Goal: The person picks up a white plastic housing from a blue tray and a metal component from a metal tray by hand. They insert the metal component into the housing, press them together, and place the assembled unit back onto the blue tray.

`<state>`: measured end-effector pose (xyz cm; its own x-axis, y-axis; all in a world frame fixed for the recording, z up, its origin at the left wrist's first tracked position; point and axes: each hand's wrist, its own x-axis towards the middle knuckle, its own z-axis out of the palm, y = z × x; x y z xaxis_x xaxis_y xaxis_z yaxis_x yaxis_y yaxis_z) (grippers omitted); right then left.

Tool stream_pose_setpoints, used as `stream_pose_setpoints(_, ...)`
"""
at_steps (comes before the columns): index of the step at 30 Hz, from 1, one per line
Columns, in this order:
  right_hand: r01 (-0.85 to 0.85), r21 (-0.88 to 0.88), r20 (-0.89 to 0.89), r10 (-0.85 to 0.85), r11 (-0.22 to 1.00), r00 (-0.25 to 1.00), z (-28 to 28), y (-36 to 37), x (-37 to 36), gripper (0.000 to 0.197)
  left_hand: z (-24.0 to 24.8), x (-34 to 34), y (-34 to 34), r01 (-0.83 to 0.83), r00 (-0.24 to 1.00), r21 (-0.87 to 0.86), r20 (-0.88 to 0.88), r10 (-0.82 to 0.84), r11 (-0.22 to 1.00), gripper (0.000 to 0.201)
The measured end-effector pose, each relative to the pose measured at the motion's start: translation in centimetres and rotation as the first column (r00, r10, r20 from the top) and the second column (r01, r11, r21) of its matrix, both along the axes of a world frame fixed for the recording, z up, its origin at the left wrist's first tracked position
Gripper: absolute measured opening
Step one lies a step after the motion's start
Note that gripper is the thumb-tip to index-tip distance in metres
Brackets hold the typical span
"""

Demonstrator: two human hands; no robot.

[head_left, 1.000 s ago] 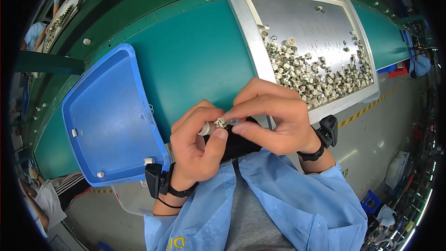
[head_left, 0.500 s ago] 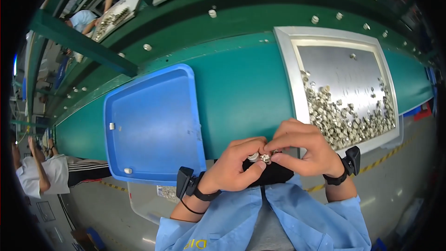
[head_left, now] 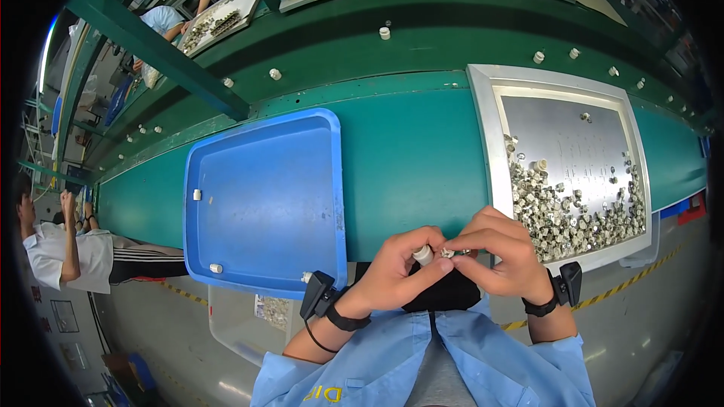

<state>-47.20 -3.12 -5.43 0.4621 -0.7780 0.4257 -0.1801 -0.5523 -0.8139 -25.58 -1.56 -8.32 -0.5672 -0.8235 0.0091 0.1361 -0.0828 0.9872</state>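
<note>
Both hands meet over my lap, just off the near edge of the green work surface. My left hand (head_left: 396,275) is closed around a small white ribbed cylinder (head_left: 423,255), which pokes out between thumb and index finger. With a fingertip pinch, my right hand (head_left: 501,255) grips a tiny white-and-metal fitting (head_left: 448,253), which touches the left thumb tip too. Fingers partly cover that fitting. Right of my hands, a silver-framed tray (head_left: 494,151) holds a heap of similar fittings (head_left: 577,215). To the left is a blue plastic tray (head_left: 339,181) with a few white cylinders (head_left: 216,268) inside.
A green ledge (head_left: 332,60) runs along the far side, with several small white parts (head_left: 385,32) spaced on it. A green post (head_left: 158,49) slants across the upper left. A clear bin (head_left: 226,324) stands below the blue tray. Other people work at left and upper left.
The whole view has shifted, so the trays sit lower and further right. More of the white cylinder shows in my left hand. Both hands stay together, with the fingers slightly repositioned.
</note>
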Motion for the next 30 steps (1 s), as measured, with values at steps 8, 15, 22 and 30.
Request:
stream_pose_setpoints(8,-0.072,-0.005,0.052,0.072,0.997,0.996,-0.4,0.0,0.3,0.021,0.1,0.9,0.4,0.057,0.995,0.027,-0.078,-0.055,0.998,0.009)
stream_pose_setpoints(15,-0.196,0.247,0.010,0.200,0.949,0.980,0.9,0.2,0.4,0.019,0.0,1.4,0.3,0.133,0.986,0.065,-0.106,-0.126,0.989,0.009)
stream_pose_setpoints(22,-0.245,0.314,0.155,0.205,0.917,0.966,0.3,-0.5,1.2,0.019,1.0,2.1,-0.1,0.176,0.982,0.132,-0.094,-0.164,0.976,0.010)
stream_pose_setpoints(30,-0.174,0.364,0.261,0.080,0.915,0.962,-1.2,-0.1,0.2,0.017,-0.4,1.6,1.1,-0.075,0.961,0.224,-0.246,0.130,0.972,0.025)
